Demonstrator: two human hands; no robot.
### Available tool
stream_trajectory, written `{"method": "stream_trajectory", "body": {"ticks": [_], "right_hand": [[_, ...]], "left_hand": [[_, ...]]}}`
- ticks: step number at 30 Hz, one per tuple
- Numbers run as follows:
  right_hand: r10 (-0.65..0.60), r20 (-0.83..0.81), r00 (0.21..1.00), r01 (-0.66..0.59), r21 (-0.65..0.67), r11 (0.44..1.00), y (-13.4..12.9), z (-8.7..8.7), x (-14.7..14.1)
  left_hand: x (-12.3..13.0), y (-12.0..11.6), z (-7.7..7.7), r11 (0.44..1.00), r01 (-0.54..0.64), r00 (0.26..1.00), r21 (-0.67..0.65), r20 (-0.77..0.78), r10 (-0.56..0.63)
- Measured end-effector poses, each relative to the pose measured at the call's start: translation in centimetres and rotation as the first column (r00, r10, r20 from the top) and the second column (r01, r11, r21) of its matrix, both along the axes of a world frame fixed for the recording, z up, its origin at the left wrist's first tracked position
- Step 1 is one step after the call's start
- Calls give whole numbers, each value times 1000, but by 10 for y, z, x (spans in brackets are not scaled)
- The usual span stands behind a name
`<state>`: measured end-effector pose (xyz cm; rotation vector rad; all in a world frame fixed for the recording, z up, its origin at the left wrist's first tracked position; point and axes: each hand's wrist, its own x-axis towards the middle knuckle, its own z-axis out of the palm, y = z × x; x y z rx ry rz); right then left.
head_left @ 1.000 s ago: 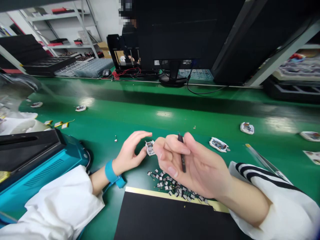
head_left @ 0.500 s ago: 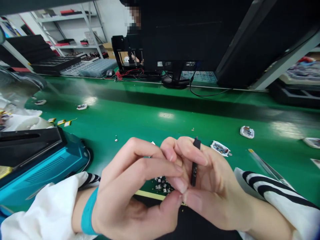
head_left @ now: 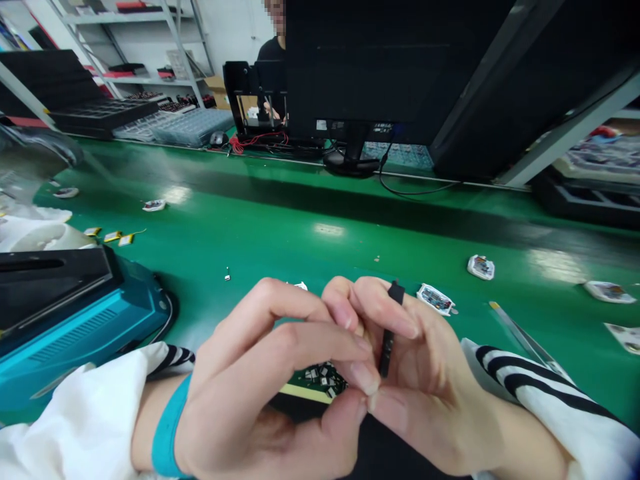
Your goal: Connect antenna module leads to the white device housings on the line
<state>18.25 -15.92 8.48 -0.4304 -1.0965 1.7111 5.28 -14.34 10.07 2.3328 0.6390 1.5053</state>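
Note:
My left hand [head_left: 280, 380], with a teal band at its wrist, is closed in a pinch. Its thumb and fingertips meet the right thumb tip, and whatever sits between them is hidden. A narrow black strip [head_left: 387, 350] runs upright through the curled fingers of my right hand [head_left: 435, 380], its upper end sticking out above the forefinger. Beneath the hands lies a heap of small black-and-white parts [head_left: 325, 379], partly covered by my left hand. Just beyond the right hand rests an open white casing with a circuit board [head_left: 436, 299].
Tweezers [head_left: 525, 340] lie by my right sleeve. More white casings [head_left: 481, 267] are scattered over the green table [head_left: 280, 227]. A teal machine [head_left: 100, 300] stands left, near yellow-edged batteries [head_left: 113, 237]. A monitor [head_left: 370, 67] rises at the back; a person [head_left: 273, 50] is behind it.
The view has shifted slightly, so the table items sit a little further left. Both hands keep nearly the same pinch, with the black strip still in the right hand.

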Motion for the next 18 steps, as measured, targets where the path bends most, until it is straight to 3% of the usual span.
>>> {"method": "stream_trajectory", "body": {"ticks": [13, 18], "right_hand": [[-12, 20, 1000, 13, -63, 998, -1, 1, -2], [2, 48, 999, -1, -17, 1000, -2, -4, 0]], "left_hand": [[-1, -5, -3, 998, -59, 997, -30, -48, 58], [0, -4, -2, 995, -99, 994, -11, -52, 98]]}}
